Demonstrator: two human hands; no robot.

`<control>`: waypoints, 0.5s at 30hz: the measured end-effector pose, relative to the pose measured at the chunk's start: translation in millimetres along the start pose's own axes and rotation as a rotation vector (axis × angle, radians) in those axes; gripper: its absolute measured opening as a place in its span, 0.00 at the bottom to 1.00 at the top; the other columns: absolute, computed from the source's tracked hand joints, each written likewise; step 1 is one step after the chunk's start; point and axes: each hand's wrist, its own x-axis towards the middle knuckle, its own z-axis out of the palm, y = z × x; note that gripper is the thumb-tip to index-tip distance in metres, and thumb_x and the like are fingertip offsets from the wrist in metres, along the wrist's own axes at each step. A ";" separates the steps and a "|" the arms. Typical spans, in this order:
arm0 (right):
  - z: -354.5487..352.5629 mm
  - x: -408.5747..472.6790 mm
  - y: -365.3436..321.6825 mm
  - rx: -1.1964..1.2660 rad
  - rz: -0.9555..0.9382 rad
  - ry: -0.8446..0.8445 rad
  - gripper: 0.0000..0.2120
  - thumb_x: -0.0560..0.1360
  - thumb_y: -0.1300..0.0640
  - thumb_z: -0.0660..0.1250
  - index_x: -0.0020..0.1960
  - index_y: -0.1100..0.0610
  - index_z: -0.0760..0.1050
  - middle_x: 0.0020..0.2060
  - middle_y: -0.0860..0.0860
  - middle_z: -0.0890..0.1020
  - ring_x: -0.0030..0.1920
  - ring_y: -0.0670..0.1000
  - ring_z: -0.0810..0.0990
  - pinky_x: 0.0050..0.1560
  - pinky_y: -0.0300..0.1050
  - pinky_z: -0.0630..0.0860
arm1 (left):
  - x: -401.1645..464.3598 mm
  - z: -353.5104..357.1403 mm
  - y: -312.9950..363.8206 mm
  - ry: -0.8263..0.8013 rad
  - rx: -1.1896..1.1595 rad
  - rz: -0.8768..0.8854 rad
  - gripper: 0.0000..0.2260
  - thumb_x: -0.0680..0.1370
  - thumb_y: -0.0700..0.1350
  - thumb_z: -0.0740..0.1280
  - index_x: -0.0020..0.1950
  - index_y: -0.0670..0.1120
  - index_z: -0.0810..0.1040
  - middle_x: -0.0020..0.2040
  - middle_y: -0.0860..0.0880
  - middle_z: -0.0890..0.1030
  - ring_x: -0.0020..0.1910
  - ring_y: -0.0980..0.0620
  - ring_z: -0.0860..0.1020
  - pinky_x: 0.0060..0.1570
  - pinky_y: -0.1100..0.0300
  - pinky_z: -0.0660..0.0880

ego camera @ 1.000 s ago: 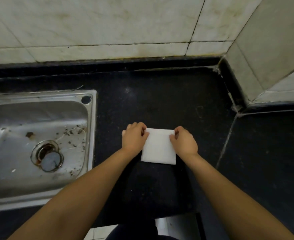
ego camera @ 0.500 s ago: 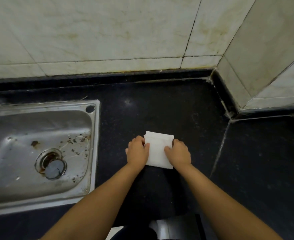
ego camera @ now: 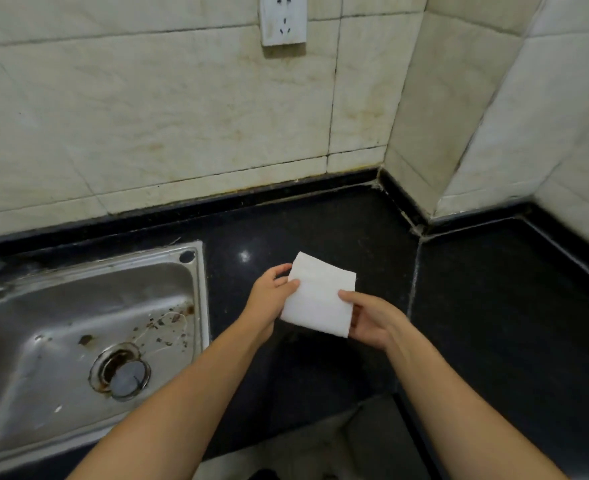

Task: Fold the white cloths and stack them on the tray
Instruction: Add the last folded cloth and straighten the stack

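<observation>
A folded white cloth, a small rectangle, is held a little above the black countertop. My left hand pinches its left edge, thumb on top and fingers under it. My right hand holds its right edge, thumb on the upper face and fingers beneath. The cloth is tilted, its far corner highest. No tray is in view.
A steel sink with a drain lies left of my hands. Tiled walls meet in a corner at the back right, and a wall socket is up high. The countertop continues to the right past a seam.
Both hands have lifted the folded cloth off the countertop, where they were pressing it flat. My view has tipped upward, bringing the wall socket into sight.
</observation>
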 end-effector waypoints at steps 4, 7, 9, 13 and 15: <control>-23.3 -44.9 14.9 0.053 -0.251 0.109 0.04 0.76 0.64 0.65 0.46 0.57 0.76 0.44 0.55 0.83 0.42 0.52 0.82 0.40 0.48 0.81 | -18.2 18.3 1.0 -0.175 0.081 -0.010 0.08 0.78 0.37 0.63 0.55 0.43 0.77 0.53 0.44 0.82 0.52 0.45 0.80 0.54 0.49 0.77; -39.4 -80.5 52.6 0.110 -0.378 0.245 0.03 0.75 0.63 0.66 0.48 0.58 0.78 0.44 0.55 0.84 0.45 0.53 0.82 0.44 0.49 0.80 | -41.4 27.8 -8.3 -0.328 0.184 -0.020 0.07 0.77 0.37 0.62 0.53 0.43 0.78 0.54 0.43 0.82 0.52 0.45 0.80 0.52 0.49 0.77; -45.7 -103.3 92.6 0.179 -0.413 0.333 0.03 0.75 0.63 0.66 0.47 0.58 0.78 0.44 0.55 0.84 0.45 0.53 0.83 0.44 0.49 0.79 | -64.2 27.4 -21.7 -0.436 0.204 -0.043 0.08 0.78 0.37 0.62 0.55 0.40 0.77 0.54 0.42 0.82 0.50 0.47 0.81 0.49 0.53 0.78; -45.7 -155.0 190.8 0.318 -0.429 0.512 0.03 0.75 0.64 0.66 0.44 0.58 0.78 0.43 0.55 0.83 0.42 0.52 0.81 0.40 0.46 0.77 | -118.1 21.5 -59.0 -0.631 0.304 -0.114 0.07 0.78 0.36 0.61 0.52 0.41 0.78 0.50 0.43 0.82 0.44 0.49 0.80 0.42 0.58 0.77; -46.3 -188.3 237.9 0.386 -0.455 0.602 0.05 0.76 0.64 0.66 0.42 0.58 0.77 0.42 0.54 0.82 0.41 0.51 0.80 0.42 0.45 0.77 | -148.9 27.4 -82.3 -0.736 0.344 -0.145 0.06 0.78 0.35 0.61 0.50 0.42 0.77 0.47 0.42 0.81 0.40 0.50 0.79 0.38 0.61 0.76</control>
